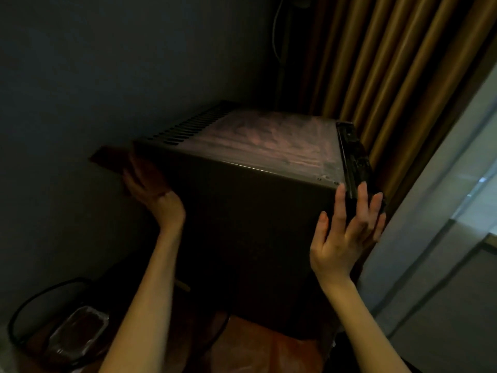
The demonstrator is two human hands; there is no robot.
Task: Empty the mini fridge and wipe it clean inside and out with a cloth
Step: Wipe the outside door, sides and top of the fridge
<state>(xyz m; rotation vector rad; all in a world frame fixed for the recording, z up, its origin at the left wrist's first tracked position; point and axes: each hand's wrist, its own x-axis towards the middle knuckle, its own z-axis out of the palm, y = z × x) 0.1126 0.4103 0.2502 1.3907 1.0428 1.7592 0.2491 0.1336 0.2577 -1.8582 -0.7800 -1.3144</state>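
A dark mini fridge (242, 224) stands in a dim corner, its top (269, 141) dusty with vent slots along the back. My left hand (150, 189) lies flat against the fridge's rear left edge, fingers straight. At the front right corner my right hand (349, 227) presses with spread straight fingers on the side and on the black door edge (355, 160). The door looks closed, so the inside is hidden. No cloth is in sight.
A blue wall (94, 76) is close behind and to the left. Golden curtains (390, 63) hang at the right beside a pale window frame (443, 211). Low on the left sits a dark round bin (29, 308) with a clear plastic tray (78, 332). An orange bag (269, 345) lies below.
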